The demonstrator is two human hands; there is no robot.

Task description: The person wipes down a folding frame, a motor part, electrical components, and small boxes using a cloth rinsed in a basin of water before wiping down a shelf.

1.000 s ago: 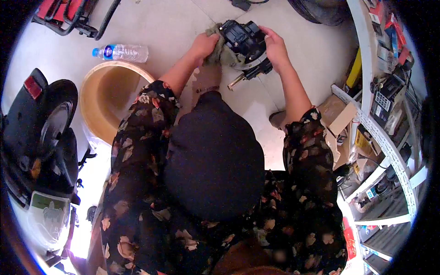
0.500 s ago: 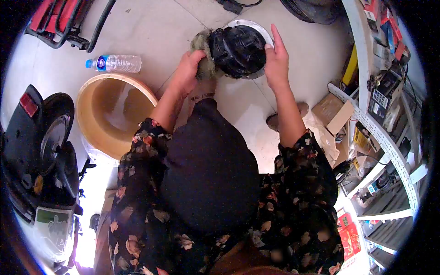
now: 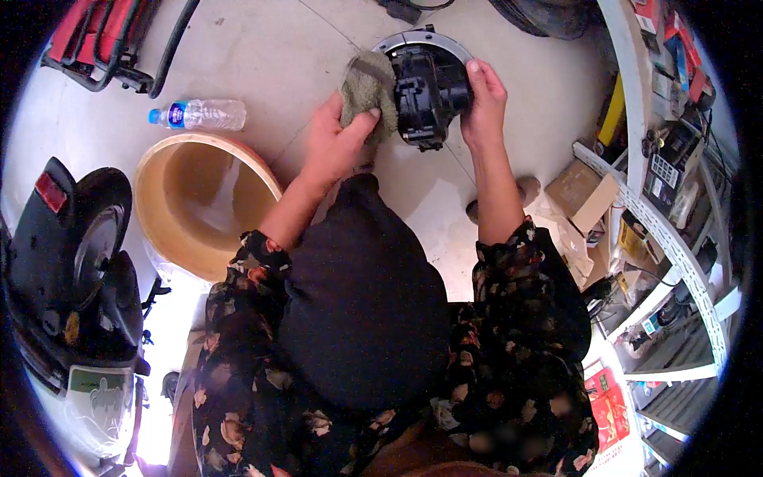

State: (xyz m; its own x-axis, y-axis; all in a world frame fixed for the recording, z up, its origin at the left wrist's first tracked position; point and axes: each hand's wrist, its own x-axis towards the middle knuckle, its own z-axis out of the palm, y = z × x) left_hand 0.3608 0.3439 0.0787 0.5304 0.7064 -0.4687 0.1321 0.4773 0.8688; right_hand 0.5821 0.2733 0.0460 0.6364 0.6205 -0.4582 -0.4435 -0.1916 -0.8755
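A black mechanical part (image 3: pixel 421 95) with a silver metal ring (image 3: pixel 425 37) at its far edge is held up over the floor. My right hand (image 3: pixel 485 103) grips it at its right side, thumb and fingers closed on the edge. On the other side, my left hand (image 3: pixel 338 139) holds a greenish cloth (image 3: pixel 368 87), which lies against the part's left side. The cloth hides that side of the part and some of my left fingertips.
A tan tub (image 3: pixel 151 207) stands to the left, with a plastic bottle (image 3: pixel 208 114) lying beyond it. A black vehicle part with a wheel (image 3: pixel 99 230) is at far left. Cardboard boxes (image 3: pixel 580 187) and white shelving (image 3: pixel 675 246) line the right side.
The part has been turned over and around between my hands, so its ring now faces the far side and the protruding rod is out of sight. The cloth has spread over its left side.
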